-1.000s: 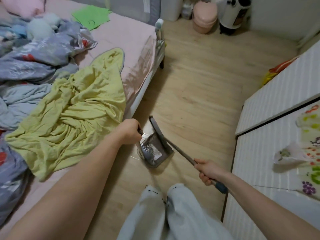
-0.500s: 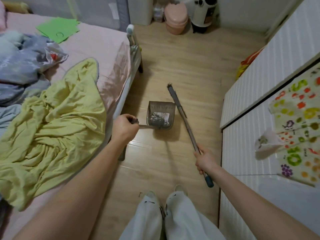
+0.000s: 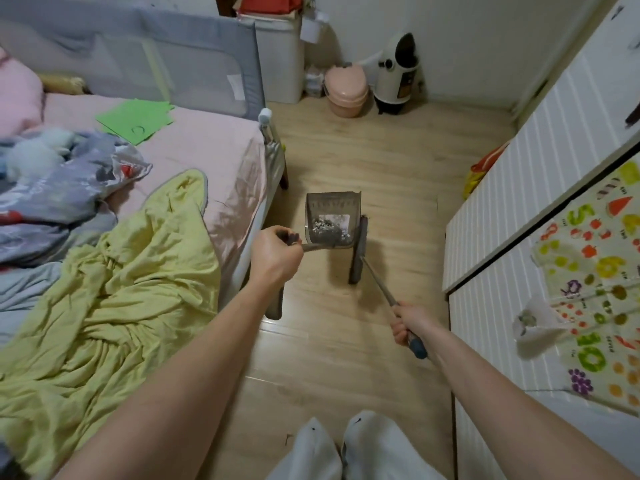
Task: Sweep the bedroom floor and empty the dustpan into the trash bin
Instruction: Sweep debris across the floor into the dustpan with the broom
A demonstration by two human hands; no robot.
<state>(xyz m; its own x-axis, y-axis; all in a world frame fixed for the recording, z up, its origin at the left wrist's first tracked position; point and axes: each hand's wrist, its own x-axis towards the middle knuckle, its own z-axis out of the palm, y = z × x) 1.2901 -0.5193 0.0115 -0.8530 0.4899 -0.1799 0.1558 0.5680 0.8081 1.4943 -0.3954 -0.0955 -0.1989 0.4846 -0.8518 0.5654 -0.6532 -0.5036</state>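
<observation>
My left hand (image 3: 275, 252) grips the handle of a grey dustpan (image 3: 331, 209), which hangs above the wooden floor with grey dust and scraps lying in its back. Its mouth points away from me. My right hand (image 3: 408, 322) holds the broom (image 3: 358, 252) by its thin metal stick with a blue end grip. The dark broom head stands right beside the dustpan's right side. A pink lidded bin (image 3: 345, 91) stands at the far wall, well beyond the dustpan.
The bed (image 3: 207, 150) with a yellow sheet and grey quilt runs along the left. A white slatted cabinet (image 3: 540, 188) lines the right, leaving a floor strip between them. A white and black appliance (image 3: 398, 74) and a white box (image 3: 280, 60) stand at the far wall.
The dustpan has lifted from the floor by the bed and moved forward into the aisle. The broom head has swung back beside it. My view has tilted up towards the far wall.
</observation>
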